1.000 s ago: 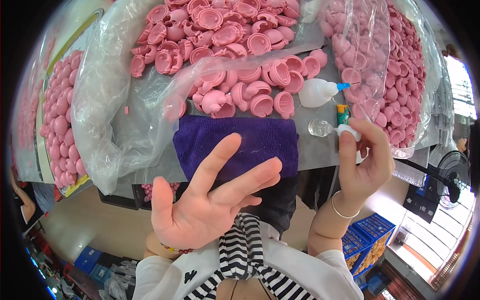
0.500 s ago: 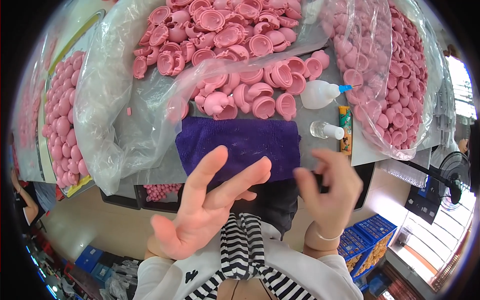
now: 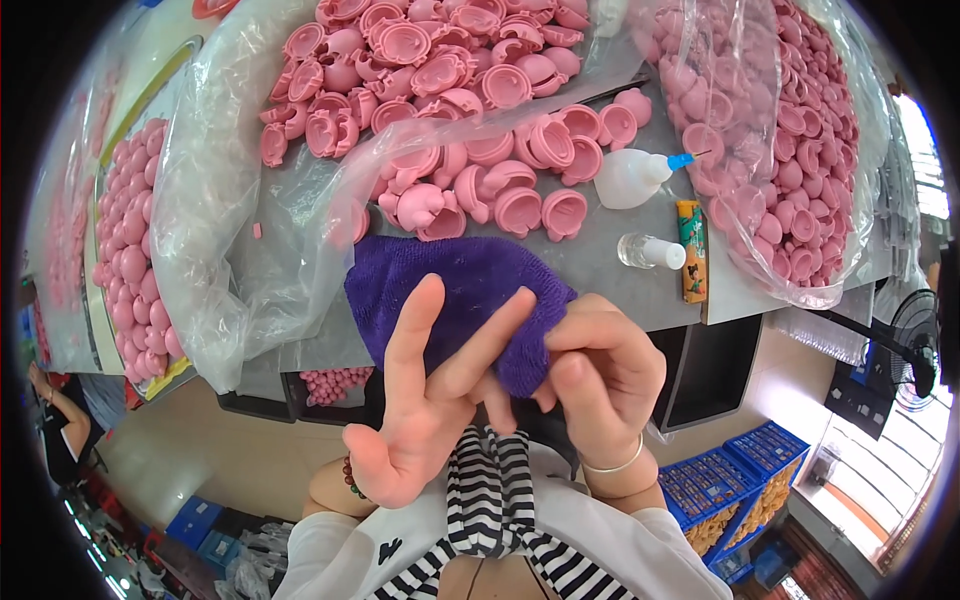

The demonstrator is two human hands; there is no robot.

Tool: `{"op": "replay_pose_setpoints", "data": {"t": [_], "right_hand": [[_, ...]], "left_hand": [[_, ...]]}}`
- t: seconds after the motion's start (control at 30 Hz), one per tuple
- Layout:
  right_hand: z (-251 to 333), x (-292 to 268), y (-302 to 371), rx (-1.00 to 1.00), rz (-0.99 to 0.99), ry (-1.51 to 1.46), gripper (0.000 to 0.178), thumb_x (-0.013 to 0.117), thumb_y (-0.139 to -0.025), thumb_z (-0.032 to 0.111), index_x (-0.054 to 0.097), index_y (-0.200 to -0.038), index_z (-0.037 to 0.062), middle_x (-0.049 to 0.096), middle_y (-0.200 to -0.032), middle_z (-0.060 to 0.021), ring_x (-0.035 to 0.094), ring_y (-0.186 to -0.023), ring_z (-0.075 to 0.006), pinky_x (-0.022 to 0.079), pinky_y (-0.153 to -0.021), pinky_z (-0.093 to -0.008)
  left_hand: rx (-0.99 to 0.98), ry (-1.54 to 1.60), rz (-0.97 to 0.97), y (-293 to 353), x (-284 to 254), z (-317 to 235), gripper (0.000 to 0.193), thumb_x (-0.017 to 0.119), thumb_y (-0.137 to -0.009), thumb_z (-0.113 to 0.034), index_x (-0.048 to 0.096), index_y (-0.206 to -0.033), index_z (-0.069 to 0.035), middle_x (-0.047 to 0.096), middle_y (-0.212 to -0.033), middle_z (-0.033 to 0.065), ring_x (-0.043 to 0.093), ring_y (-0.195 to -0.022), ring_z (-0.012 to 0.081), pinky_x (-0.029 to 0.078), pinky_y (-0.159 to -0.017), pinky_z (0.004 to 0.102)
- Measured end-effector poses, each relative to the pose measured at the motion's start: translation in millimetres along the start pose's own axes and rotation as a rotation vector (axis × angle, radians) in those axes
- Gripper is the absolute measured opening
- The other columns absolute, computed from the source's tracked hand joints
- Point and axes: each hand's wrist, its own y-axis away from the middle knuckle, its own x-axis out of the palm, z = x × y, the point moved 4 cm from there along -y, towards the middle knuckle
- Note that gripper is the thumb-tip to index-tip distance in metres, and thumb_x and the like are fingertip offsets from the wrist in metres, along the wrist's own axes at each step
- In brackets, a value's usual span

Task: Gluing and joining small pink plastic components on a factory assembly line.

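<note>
A purple cloth (image 3: 440,275) lies at the table's near edge, its right end lifted and bunched. My right hand (image 3: 607,380) pinches that raised corner between thumb and fingers. Palm up, my left hand (image 3: 425,400) is spread in front of the cloth and holds nothing; its fingertips overlap the cloth in view, and whether they touch it I cannot tell. Beyond the cloth sit several hollow pink plastic shells (image 3: 518,210). To their right are a white squeeze bottle (image 3: 630,178) with a blue needle tip, a small clear bottle (image 3: 650,251) with a white cap, and a green-and-orange tube (image 3: 692,250).
A large heap of pink shells (image 3: 440,70) spills from a clear plastic bag (image 3: 215,250). Another bag of pink parts (image 3: 800,190) stands at the right, and a tray of pink pieces (image 3: 130,265) at the left. Blue crates (image 3: 735,470) and a black fan (image 3: 910,345) are beyond the table's right side.
My right hand has moved left and taken hold of the cloth's right corner, lifting and folding it inward. My left hand stays spread and has shifted slightly. The view has tilted a little.
</note>
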Motion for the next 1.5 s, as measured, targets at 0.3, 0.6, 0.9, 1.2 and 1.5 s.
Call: {"op": "replay_pose_setpoints", "data": {"t": [0.3,0.6,0.9,1.2,1.5], "right_hand": [[-6,23,-1,0.29,0.051,-0.026,0.037,0.053,-0.085,0.012,0.042,-0.117,-0.0029,0.047,-0.084,-0.0067,0.051,-0.066,-0.0099,0.042,-0.054,-0.0212],[-12,27,-5,-0.014,-0.103,0.154,0.008,0.045,-0.086,0.006,0.048,-0.088,-0.0017,0.047,-0.07,-0.0074,0.043,-0.057,-0.0133,0.037,-0.052,-0.0244],[-4,25,-9,0.033,-0.009,0.083,0.016,0.045,-0.09,0.012,0.05,-0.092,-0.0027,0.053,-0.067,-0.0046,0.049,-0.052,-0.0074,0.038,-0.05,-0.0208],[-8,22,-5,0.154,0.02,-0.082,0.021,0.046,-0.089,0.008,0.044,-0.106,-0.0035,0.05,-0.071,-0.0025,0.051,-0.058,-0.0061,0.039,-0.054,-0.0155],[-16,31,-7,-0.041,-0.052,0.143,0.017,0.047,-0.088,0.008,0.048,-0.099,-0.0037,0.05,-0.067,-0.0031,0.046,-0.053,-0.0088,0.037,-0.051,-0.0196]], "left_hand": [[0.32,-0.142,0.117,13,-6,23,0.097,0.028,-0.076,-0.072,-0.026,-0.133,-0.014,0.011,-0.136,0.0353,0.024,-0.127,0.0384,0.039,-0.054,0.0184],[0.364,-0.238,0.231,13,-3,38,0.094,0.029,-0.078,-0.07,-0.019,-0.136,-0.014,0.001,-0.144,0.0185,0.007,-0.133,0.0306,0.001,-0.106,0.0431],[0.129,0.432,-0.082,24,-4,26,0.107,0.04,-0.068,-0.077,-0.029,-0.131,-0.025,0.007,-0.144,0.0171,0.052,-0.07,0.0138,0.039,-0.068,0.0204],[0.012,0.623,0.128,6,-3,20,0.101,0.037,-0.068,-0.078,-0.027,-0.132,-0.03,0.0,-0.145,0.0153,0.042,-0.06,0.0141,0.037,-0.067,0.0261],[0.181,0.005,0.098,23,-12,29,0.113,0.053,-0.067,-0.066,-0.021,-0.135,-0.015,0.005,-0.138,0.033,0.044,-0.104,0.0231,0.036,-0.067,0.0223]]}}
